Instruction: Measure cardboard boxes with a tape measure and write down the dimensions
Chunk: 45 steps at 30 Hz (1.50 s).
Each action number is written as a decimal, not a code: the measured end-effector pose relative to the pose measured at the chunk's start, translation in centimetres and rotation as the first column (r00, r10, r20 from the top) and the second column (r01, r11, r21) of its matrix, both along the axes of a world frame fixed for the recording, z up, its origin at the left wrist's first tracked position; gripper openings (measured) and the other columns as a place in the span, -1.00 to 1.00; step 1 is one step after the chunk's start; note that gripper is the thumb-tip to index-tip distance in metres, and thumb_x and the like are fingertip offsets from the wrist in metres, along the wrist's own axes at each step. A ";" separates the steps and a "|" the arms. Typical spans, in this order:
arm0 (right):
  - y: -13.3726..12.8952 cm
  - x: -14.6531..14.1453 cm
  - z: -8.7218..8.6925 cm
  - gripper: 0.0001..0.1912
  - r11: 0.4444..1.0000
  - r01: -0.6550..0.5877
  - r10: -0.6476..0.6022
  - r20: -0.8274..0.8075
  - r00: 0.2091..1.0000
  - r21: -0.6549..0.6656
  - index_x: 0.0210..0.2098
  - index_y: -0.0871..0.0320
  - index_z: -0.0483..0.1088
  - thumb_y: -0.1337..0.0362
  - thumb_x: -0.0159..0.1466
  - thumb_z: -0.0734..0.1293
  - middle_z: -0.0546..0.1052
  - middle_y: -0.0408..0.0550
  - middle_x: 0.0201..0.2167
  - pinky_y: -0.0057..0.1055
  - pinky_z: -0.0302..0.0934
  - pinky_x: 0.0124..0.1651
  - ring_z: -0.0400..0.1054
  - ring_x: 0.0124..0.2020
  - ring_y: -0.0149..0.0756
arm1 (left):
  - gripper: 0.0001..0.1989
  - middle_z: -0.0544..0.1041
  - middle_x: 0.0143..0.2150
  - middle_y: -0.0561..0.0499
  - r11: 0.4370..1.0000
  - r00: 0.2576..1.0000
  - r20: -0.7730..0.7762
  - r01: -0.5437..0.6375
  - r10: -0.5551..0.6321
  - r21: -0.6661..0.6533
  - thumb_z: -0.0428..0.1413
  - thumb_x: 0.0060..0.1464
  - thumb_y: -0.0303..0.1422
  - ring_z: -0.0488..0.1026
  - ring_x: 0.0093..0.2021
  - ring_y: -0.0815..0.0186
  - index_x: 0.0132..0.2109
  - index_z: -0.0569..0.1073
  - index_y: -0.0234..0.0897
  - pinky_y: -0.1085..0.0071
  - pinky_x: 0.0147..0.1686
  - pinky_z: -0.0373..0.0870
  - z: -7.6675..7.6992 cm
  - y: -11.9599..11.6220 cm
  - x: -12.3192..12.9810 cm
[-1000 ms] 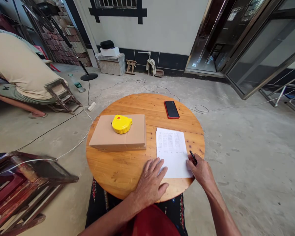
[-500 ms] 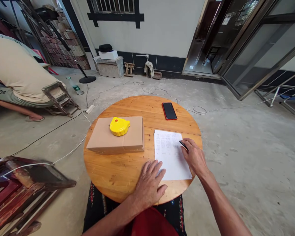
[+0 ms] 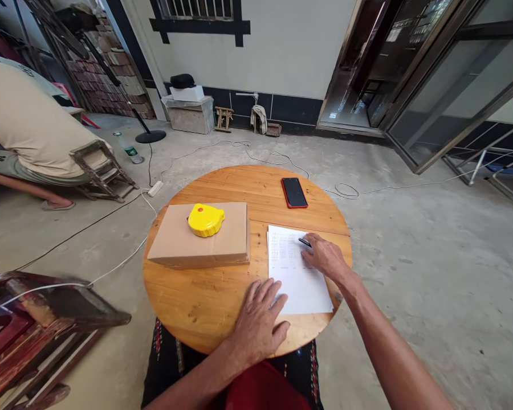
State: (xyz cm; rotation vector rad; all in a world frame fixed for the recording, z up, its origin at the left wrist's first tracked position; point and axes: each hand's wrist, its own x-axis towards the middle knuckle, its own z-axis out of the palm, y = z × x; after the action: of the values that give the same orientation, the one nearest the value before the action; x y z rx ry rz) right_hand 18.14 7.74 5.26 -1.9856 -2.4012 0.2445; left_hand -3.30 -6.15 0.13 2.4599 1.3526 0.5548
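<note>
White paper (image 3: 301, 287) with rows of small writing on its upper part lies on the round wooden table (image 3: 196, 299). My right hand (image 3: 327, 257) is closed around a dark pen (image 3: 305, 242), its tip over the written rows. Fingers spread, my left hand (image 3: 263, 324) lies flat, partly on the table and with its fingertips at the paper's left edge. Left of the paper is a closed cardboard box (image 3: 235, 239) with a yellow tape measure (image 3: 206, 220) on top. A black phone with a red edge (image 3: 294, 192) lies beyond the paper.
A person in a beige shirt (image 3: 38, 125) bends over at the left, beside a small wooden stool (image 3: 102, 171). Cables and a power strip (image 3: 155, 189) cross the concrete floor. Reddish wooden furniture (image 3: 38, 341) stands at the lower left. A glass door (image 3: 453, 97) stands open at right.
My right hand has moved left and slightly up across the paper with the pen. My left hand stays in place. The view has shifted a little.
</note>
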 end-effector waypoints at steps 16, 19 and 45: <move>-6.8 4.1 5.5 -0.37 0.943 0.308 -0.254 -0.875 0.412 -0.129 -0.23 0.16 0.56 -0.19 0.35 0.08 0.35 -0.15 -0.67 -0.38 0.10 -0.52 0.20 -0.64 -0.35 | -0.56 0.35 0.28 -0.11 1.000 1.000 0.014 0.004 -0.004 -0.010 0.15 0.10 -0.24 0.17 0.31 0.05 0.13 0.41 -0.19 -0.01 0.32 0.04 0.5 0.1 -0.1; -8.0 3.1 3.2 -0.43 0.945 0.228 -0.285 -0.933 0.219 -0.235 -0.28 0.18 0.53 -0.19 0.31 0.18 0.34 -0.19 -0.70 -0.39 0.09 -0.56 0.21 -0.68 -0.36 | -0.64 0.40 0.22 -0.09 1.000 1.000 0.019 0.009 -0.008 -0.026 0.14 0.14 -0.21 0.22 0.26 0.06 0.06 0.43 -0.19 0.01 0.28 0.08 1.4 0.6 0.0; -3.6 -3.4 -4.6 -0.78 0.988 0.083 -0.151 -0.915 0.374 -0.129 -0.40 0.11 0.38 0.10 0.26 0.31 0.34 -0.23 -0.57 -0.46 0.09 -0.52 0.18 -0.59 -0.41 | -0.73 0.39 0.25 -0.05 0.983 0.981 -0.089 -0.169 0.174 0.065 0.03 0.10 -0.53 0.35 0.00 0.08 -0.07 0.46 -0.21 0.07 -0.03 0.37 0.2 3.3 2.8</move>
State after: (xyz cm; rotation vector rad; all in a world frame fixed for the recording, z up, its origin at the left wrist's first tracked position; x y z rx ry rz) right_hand 14.69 4.18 0.70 -1.3475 -1.4662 1.1040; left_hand -0.48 -2.84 0.35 2.4573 1.6197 0.5284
